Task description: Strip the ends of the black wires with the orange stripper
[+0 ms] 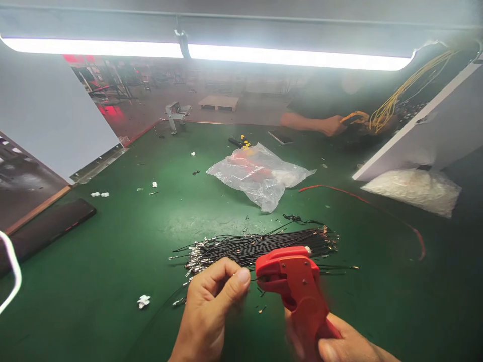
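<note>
In the head view, your left hand (211,296) sits at lower centre of the frame, thumb and forefinger pinched together as if on a single thin wire; the wire itself is too fine to make out there, so I cannot tell for sure what the pinch holds. Your right hand (339,344), at the lower right and partly cut off by the bottom edge, is clenched around the handles of the red crimping tool (292,279), whose head points toward the left hand's fingertips, close but apart.

The bundle of black wires (260,246) lies on the green mat (113,251) just above both hands, its long axis running left to right, metal terminals at the left end. That terminal end is nearer your left hand; the tool's head overlaps the bundle's lower edge.

The tool is blurred, so its jaw opening is unclear. In the upper right, another person's hand (332,125) works with yellow wires (392,103), face hidden in glare. A clear plastic bag (260,176) lies mid-frame.
</note>
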The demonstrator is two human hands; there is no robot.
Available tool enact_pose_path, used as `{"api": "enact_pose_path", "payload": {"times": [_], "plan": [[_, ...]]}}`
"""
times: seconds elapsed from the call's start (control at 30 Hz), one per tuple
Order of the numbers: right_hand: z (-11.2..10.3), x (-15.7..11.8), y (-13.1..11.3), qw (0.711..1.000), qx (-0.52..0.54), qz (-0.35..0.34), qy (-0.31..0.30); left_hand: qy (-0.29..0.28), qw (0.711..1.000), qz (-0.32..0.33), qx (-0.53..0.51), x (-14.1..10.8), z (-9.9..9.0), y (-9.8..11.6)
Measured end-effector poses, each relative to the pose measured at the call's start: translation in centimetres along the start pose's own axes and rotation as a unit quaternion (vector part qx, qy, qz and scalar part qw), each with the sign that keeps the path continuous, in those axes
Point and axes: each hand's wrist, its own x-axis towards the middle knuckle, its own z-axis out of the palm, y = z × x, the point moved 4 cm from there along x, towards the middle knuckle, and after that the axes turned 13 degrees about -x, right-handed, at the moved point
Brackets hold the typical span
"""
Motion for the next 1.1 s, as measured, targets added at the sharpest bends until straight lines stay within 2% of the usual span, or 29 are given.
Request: {"api": "enact_pose_path", "payload": {"times": [0.2,0.33,0.6,0.8,0.97,1.1], "plan": [[0.4,0.0,-1.0,0.999,0.037,-0.002,-0.002,0.002,0.996,-0.08,-0.039,0.0,0.6,0.0],[0.2,-0.1,-0.8,1.0,0.014,0.013,0.006,-0.001,0.992,-0.116,-0.05,0.0,0.7,-0.3],[0.2,-0.2,-0.7,0.999,0.0,0.022,0.038,0.024,0.992,-0.104,-0.065,0.2,0.2,-1.0],[0.4,-0.1,-0.7,0.999,0.031,0.005,-0.014,0.01,0.991,-0.118,-0.068,0.1,0.3,-1.6],[0.1,-0.1,-0.6,1.0,0.013,-0.002,0.006,0.02,0.994,-0.102,-0.022,0.2,-0.1,-1.7],[0.3,0.0,-1.2,1.0,0.004,0.008,0.012,0.04,0.995,-0.088,-0.039,0.2,-0.3,-1.5]]}}
